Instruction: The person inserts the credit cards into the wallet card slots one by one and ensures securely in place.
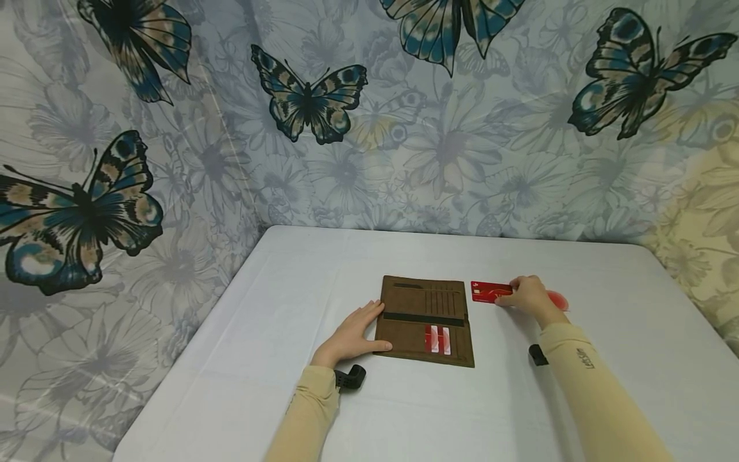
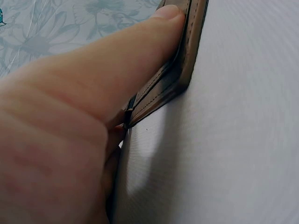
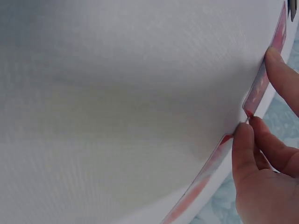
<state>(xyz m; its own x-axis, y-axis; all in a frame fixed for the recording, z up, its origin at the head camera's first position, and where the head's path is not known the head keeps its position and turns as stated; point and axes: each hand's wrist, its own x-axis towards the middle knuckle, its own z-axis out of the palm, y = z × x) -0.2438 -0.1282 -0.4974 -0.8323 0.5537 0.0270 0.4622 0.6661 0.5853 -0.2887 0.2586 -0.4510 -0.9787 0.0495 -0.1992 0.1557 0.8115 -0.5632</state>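
An open brown wallet [image 1: 404,343] lies flat on the table, with two red-and-white cards [image 1: 434,339] showing in its lower panel. Along the wallet's left side rests my left hand [image 1: 349,337], fingers extended at the edge and thumb on the lower panel. In the left wrist view, the thumb presses the wallet's stitched edge [image 2: 189,65]. To the right of the wallet is a red card [image 1: 484,290], whose right part my right hand [image 1: 528,298] pinches with thumb and fingers. Another red card [image 1: 558,300] lies just beyond that hand, partly hidden by it.
A white cloth covers the table [image 1: 242,359]. Behind it and on the left hangs a floral backdrop [image 1: 450,154] with large butterflies. Each wrist carries a black device, such as the one on the left wrist [image 1: 351,377].
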